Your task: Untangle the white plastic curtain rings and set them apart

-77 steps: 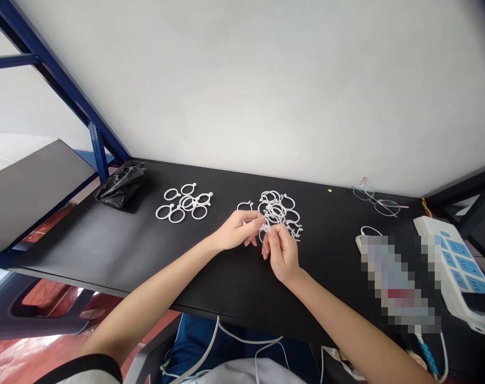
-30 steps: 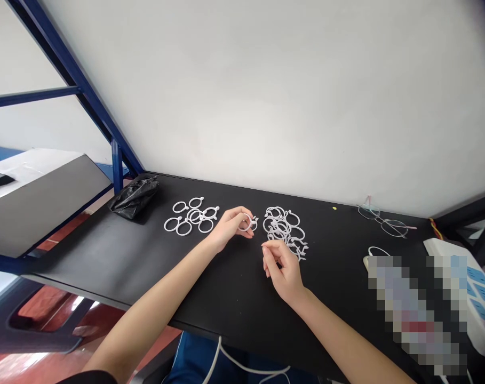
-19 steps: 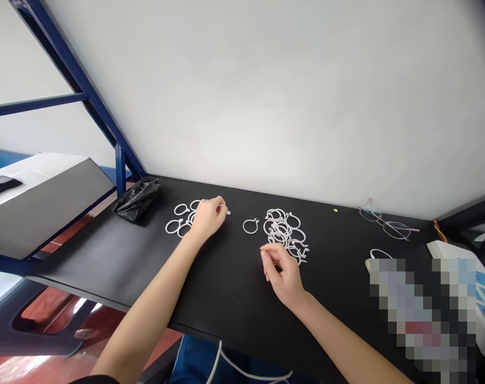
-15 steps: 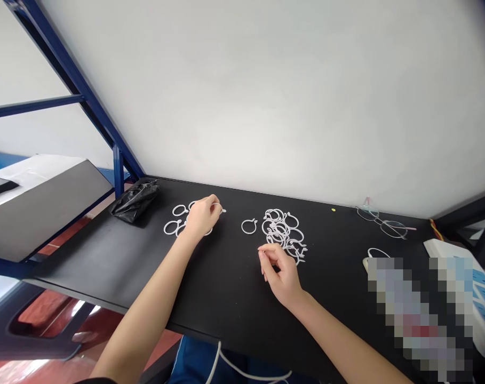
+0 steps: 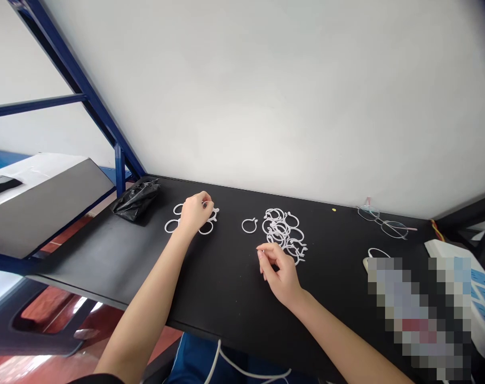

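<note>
My left hand (image 5: 195,214) is closed in a pinch at the left group of rings, its fingertips on a thin white ring (image 5: 213,215) with small knobbed ends. The hand partly covers that group, and other white rings (image 5: 206,228) lie flat around it. One single ring (image 5: 249,226) lies by itself between my hands. My right hand (image 5: 281,272) rests at the near edge of a heaped pile of white rings (image 5: 280,230). Its fingers are curled with thumb and forefinger close together, and no ring shows in them.
A crumpled black plastic bag (image 5: 136,200) lies at the table's far left. On the right are eyeglasses (image 5: 393,229), a white power strip (image 5: 438,248) and a blurred-out item. A wall stands behind the black table (image 5: 226,288), and a white cable (image 5: 250,376) hangs at its front.
My left hand has moved slightly left with the ring, bringing it in among the left group. My right hand has barely moved.
</note>
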Tool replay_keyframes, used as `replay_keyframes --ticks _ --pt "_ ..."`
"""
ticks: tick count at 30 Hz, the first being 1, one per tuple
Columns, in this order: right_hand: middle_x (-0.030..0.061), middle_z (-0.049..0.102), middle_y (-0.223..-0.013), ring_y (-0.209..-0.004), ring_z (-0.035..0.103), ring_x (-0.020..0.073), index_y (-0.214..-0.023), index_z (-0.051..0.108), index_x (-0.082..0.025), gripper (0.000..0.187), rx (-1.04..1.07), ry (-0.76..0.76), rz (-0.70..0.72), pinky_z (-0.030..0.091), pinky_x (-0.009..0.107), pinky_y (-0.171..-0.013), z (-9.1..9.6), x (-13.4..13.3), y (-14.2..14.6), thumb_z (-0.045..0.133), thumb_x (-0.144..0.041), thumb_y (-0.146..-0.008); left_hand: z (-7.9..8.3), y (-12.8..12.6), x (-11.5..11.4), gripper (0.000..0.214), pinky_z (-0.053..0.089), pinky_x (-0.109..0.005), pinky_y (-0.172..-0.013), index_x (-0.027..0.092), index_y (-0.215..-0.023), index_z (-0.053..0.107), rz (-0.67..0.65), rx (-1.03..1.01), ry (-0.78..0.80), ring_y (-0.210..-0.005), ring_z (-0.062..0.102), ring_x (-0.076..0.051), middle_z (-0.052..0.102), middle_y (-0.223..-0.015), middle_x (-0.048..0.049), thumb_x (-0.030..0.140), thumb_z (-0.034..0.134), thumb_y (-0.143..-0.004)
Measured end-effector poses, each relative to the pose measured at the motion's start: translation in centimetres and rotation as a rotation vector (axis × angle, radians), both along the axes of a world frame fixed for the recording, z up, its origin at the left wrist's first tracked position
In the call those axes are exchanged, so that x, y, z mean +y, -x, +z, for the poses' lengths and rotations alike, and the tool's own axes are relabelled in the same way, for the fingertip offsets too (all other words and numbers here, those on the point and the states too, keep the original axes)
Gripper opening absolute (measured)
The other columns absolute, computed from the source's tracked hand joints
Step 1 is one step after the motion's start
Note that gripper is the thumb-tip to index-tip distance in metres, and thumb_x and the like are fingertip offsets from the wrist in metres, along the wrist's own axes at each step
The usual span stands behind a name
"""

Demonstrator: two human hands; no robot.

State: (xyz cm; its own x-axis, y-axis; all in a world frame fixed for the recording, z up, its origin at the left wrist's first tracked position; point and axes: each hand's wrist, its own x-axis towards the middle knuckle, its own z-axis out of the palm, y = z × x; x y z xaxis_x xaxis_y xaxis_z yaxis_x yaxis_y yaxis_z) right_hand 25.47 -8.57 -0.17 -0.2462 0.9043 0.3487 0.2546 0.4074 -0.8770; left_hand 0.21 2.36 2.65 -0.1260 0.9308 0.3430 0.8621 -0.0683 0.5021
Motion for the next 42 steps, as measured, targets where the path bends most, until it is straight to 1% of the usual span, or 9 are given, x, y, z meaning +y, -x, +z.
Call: replay_keyframes --ticks 4,9,16,23,28,31,35,38,42 --pt "-0.0059 0.048 -0.056 -0.044 0.05 0.01 -0.096 0.054 -0.021 0.012 -0.011 -0.011 0.009 0.042 0.022 -0.042 0.1 0.0 0.1 0.045 -0.028 -0.097 -0.3 0.1 0.2 0.015 0.041 -0.028 -0.069 0.02 -0.072 0.062 -0.035 0.061 0.011 -0.065 0.059 -0.018 0.066 -0.07 -0.0017 0.018 0.048 -0.076" --pt "-0.0059 0.048 -0.055 -0.043 0.05 0.0099 -0.095 0.055 -0.02 0.013 -0.031 -0.03 0.012 0.042 0.022 -0.044 0.4 0.0 0.1 0.045 -0.028 -0.097 -1.0 0.2 0.4 0.013 0.041 -0.035 -0.083 0.019 -0.071 0.063 -0.003 0.152 0.02 -0.087 0.062 -0.025 0.069 -0.083 -0.0057 0.019 0.051 -0.076" --pt "-0.0059 0.048 -0.055 -0.044 0.049 0.0098 -0.093 0.056 -0.02 0.012 -0.024 -0.031 0.01 0.041 0.022 -0.045 0.5 -0.1 0.2 0.047 -0.027 -0.095 -1.5 0.2 0.5 0.013 0.041 -0.038 -0.087 0.018 -0.071 0.064 0.03 0.157 0.059 -0.089 0.061 -0.027 0.068 -0.085 -0.0074 0.02 0.052 -0.076" --pt "-0.0064 0.047 -0.055 -0.045 0.049 0.01 -0.094 0.056 -0.02 0.012 -0.028 -0.036 0.014 0.043 0.024 -0.05 0.6 -0.1 0.3 0.046 -0.026 -0.095 -1.5 -1.1 0.0 0.014 0.029 -0.043 -0.104 0.02 -0.079 0.063 -0.004 0.132 -0.142 -0.099 0.055 -0.025 0.067 -0.093 -0.0052 0.018 0.05 -0.081" --pt "-0.0063 0.046 -0.056 -0.047 0.048 0.01 -0.094 0.056 -0.02 0.01 -0.011 -0.071 0.032 0.042 0.023 -0.051 0.2 -0.1 0.4 0.047 -0.024 -0.095 -1.1 -3.7 -1.2 0.012 0.026 -0.044 -0.109 0.02 -0.087 0.061 -0.171 0.121 -0.217 -0.097 0.056 -0.022 0.066 -0.092 -0.0035 0.018 0.049 -0.085" --pt "-0.0062 0.046 -0.056 -0.048 0.048 0.0097 -0.094 0.056 -0.019 0.009 -0.012 -0.076 0.035 0.041 0.023 -0.051 0.0 0.0 0.5 0.048 -0.023 -0.094 -0.8 -5.3 -2.1 0.013 0.029 -0.044 -0.109 0.02 -0.096 0.06 -0.404 0.126 -0.203 -0.097 0.057 -0.021 0.066 -0.096 -0.0037 0.027 0.053 -0.089" --pt "-0.0065 0.045 -0.056 -0.047 0.046 0.0092 -0.093 0.057 -0.019 0.009 -0.017 -0.072 0.03 0.04 0.023 -0.051 -0.2 0.0 0.4 0.049 -0.022 -0.094 -0.9 -6.6 -3.0 0.037 0.04 -0.042 -0.099 0.019 -0.111 0.059 -0.676 0.148 -0.107 -0.103 0.055 -0.023 0.062 -0.112 -0.0075 0.044 0.064 -0.085" --pt "-0.007 0.043 -0.056 -0.047 0.043 0.0087 -0.092 0.057 -0.019 0.008 -0.015 -0.076 0.032 0.039 0.023 -0.051 -0.1 0.0 0.4 0.049 -0.021 -0.094 -1.3 -6.9 -3.0 0.046 0.046 -0.041 -0.093 0.017 -0.119 0.057 -0.708 0.151 -0.048 -0.103 0.055 -0.025 0.059 -0.119 -0.0104 0.045 0.067 -0.083" --pt "-0.007 0.044 -0.056 -0.048 0.044 0.0085 -0.092 0.057 -0.019 0.008 -0.005 -0.083 0.038 0.039 0.022 -0.051 0.0 0.0 0.5 0.049 -0.02 -0.093 -1.9 -6.9 -2.7 0.049 0.048 -0.042 -0.09 0.015 -0.12 0.057 -0.655 0.138 -0.015 -0.103 0.057 -0.027 0.062 -0.117 -0.0119 0.043 0.069 -0.081"
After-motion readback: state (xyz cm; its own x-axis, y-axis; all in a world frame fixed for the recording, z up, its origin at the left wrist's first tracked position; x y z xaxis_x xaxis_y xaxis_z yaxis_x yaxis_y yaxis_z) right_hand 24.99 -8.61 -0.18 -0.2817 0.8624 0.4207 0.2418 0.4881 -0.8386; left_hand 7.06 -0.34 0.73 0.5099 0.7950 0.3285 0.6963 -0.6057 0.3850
